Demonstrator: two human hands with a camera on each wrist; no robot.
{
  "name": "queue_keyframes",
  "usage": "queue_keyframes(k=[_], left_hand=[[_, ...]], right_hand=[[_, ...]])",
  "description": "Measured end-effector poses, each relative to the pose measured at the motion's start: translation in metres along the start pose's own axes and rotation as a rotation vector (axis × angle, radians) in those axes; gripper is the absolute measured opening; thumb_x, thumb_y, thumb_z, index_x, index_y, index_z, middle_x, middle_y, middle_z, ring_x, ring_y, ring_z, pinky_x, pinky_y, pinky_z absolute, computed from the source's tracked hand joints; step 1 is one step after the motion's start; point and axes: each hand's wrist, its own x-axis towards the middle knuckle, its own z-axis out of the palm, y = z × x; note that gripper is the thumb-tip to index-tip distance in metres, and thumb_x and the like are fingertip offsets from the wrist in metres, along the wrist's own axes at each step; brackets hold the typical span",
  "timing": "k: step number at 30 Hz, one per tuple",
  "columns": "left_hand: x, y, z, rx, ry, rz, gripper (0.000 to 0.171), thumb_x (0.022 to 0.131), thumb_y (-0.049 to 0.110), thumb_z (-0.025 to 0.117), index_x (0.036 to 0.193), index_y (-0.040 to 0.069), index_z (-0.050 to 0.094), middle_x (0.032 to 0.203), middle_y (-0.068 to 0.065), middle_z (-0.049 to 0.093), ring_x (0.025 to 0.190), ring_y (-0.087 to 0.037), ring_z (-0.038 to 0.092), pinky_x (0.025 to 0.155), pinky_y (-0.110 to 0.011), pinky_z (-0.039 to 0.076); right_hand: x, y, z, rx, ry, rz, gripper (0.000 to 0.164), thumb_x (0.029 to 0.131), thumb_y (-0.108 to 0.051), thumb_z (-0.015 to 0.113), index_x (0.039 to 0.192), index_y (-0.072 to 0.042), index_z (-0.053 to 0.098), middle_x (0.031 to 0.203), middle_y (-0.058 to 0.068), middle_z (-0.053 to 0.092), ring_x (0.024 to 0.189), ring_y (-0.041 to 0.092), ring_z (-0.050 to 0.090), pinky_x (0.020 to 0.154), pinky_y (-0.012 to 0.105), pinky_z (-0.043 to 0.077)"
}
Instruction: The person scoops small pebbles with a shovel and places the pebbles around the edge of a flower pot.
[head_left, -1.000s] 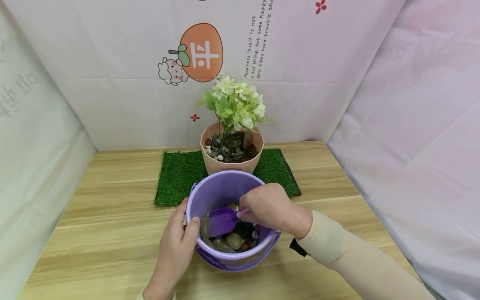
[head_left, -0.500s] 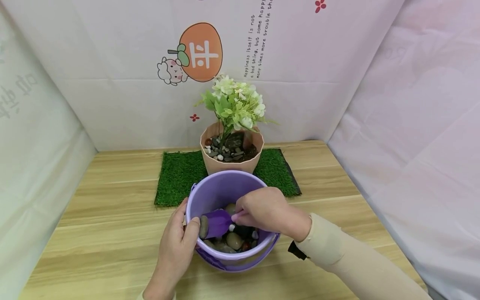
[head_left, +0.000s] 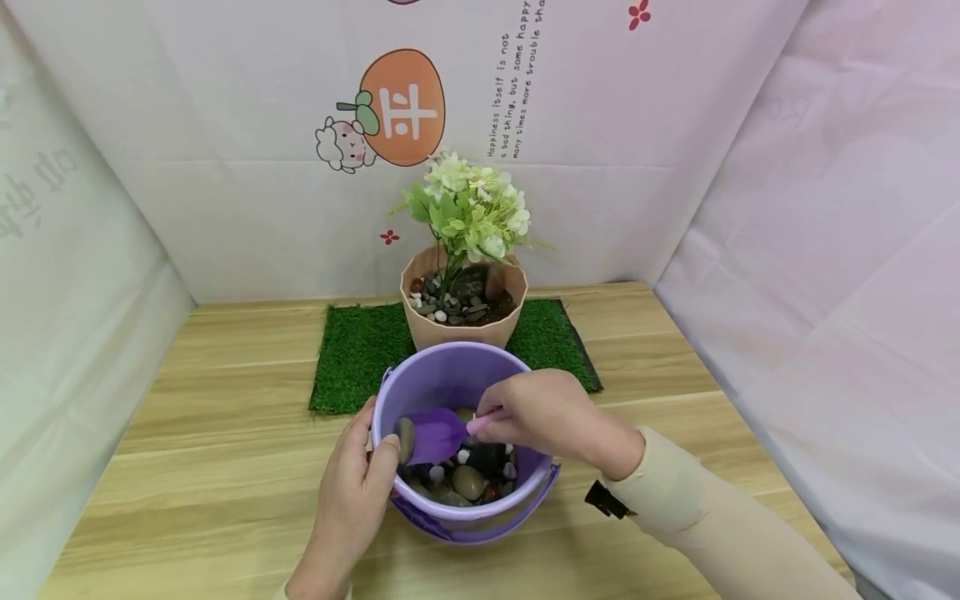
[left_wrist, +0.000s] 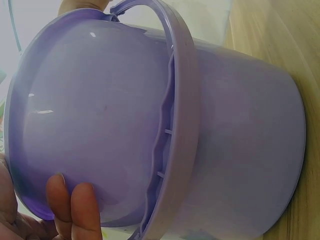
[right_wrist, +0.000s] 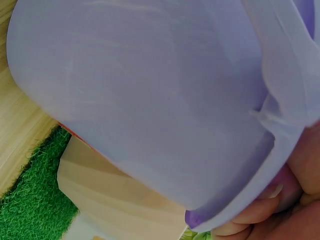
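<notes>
A purple bucket [head_left: 452, 354] with several stones [head_left: 468, 482] inside stands in front of me on the table. My left hand [head_left: 352, 483] grips its left rim, thumb over the edge and fingers against the outer wall. In my right hand [head_left: 543, 417] is the pink handle of a small purple shovel [head_left: 437, 435], held inside the bucket. A greyish oval stone [head_left: 406, 440] sits at the shovel's front edge, close to the left inner wall and my thumb. The left wrist view shows the bucket's outer side and its lowered handle [left_wrist: 184, 125].
Behind the bucket, a pale pink flowerpot [head_left: 461, 336] holds pebbles and a plant with white flowers [head_left: 476, 204]. It stands on a green artificial-grass mat [head_left: 356, 358]. The wooden table [head_left: 217, 442] is enclosed by white cloth walls [head_left: 247, 217] on the back and sides.
The shovel has risen a little from among the stones, and the oval stone now shows at its front edge. My right hand shifted slightly; my left hand stayed on the rim.
</notes>
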Motion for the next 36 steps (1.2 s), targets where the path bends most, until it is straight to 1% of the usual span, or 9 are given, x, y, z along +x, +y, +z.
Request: queue_keyframes(k=[8, 14, 23, 29, 36], left_hand=[[0.001, 0.0, 0.0, 0.009, 0.004, 0.005, 0.051, 0.106, 0.015, 0.051, 0.156, 0.001, 0.046, 0.165, -0.019, 0.039, 0.153, -0.038, 0.036, 0.127, -0.057, 0.029], [0.001, 0.001, 0.0, 0.01, 0.0, 0.001, 0.052, 0.107, 0.017, 0.05, 0.156, 0.002, 0.045, 0.165, -0.019, 0.038, 0.153, -0.038, 0.036, 0.126, -0.056, 0.031], [0.0, 0.002, -0.001, 0.027, 0.0, -0.02, 0.052, 0.107, 0.02, 0.05, 0.156, 0.002, 0.045, 0.165, -0.017, 0.039, 0.153, -0.037, 0.036, 0.127, -0.057, 0.031], [-0.001, 0.001, -0.001, 0.041, 0.001, -0.011, 0.053, 0.107, 0.018, 0.05, 0.156, 0.0, 0.044, 0.164, -0.019, 0.039, 0.152, -0.039, 0.036, 0.126, -0.058, 0.031], [-0.002, 0.001, -0.001, 0.043, 0.005, -0.004, 0.053, 0.107, 0.018, 0.05, 0.156, -0.002, 0.044, 0.164, -0.02, 0.04, 0.152, -0.038, 0.036, 0.127, -0.058, 0.03]], right_hand=[[-0.003, 0.004, -0.003, 0.069, 0.016, 0.002, 0.015, 0.093, -0.048, 0.076, 0.092, -0.034, 0.079, 0.075, -0.029, 0.066, 0.06, -0.007, 0.054, 0.053, 0.02, 0.047], [-0.005, 0.006, -0.004, 0.099, 0.018, -0.006, 0.014, 0.094, -0.047, 0.075, 0.094, -0.033, 0.08, 0.079, -0.027, 0.069, 0.062, -0.008, 0.056, 0.056, 0.019, 0.048], [-0.006, 0.007, -0.004, 0.142, 0.003, 0.006, 0.013, 0.095, -0.046, 0.074, 0.095, -0.034, 0.08, 0.081, -0.026, 0.07, 0.064, -0.007, 0.057, 0.057, 0.019, 0.049], [-0.008, 0.01, -0.003, 0.175, 0.011, 0.014, 0.012, 0.096, -0.045, 0.074, 0.096, -0.034, 0.079, 0.084, -0.025, 0.071, 0.065, -0.008, 0.058, 0.059, 0.018, 0.049], [-0.01, 0.012, -0.006, 0.195, 0.013, 0.037, 0.009, 0.096, -0.044, 0.075, 0.095, -0.036, 0.078, 0.082, -0.025, 0.069, 0.066, -0.007, 0.059, 0.059, 0.019, 0.051]])
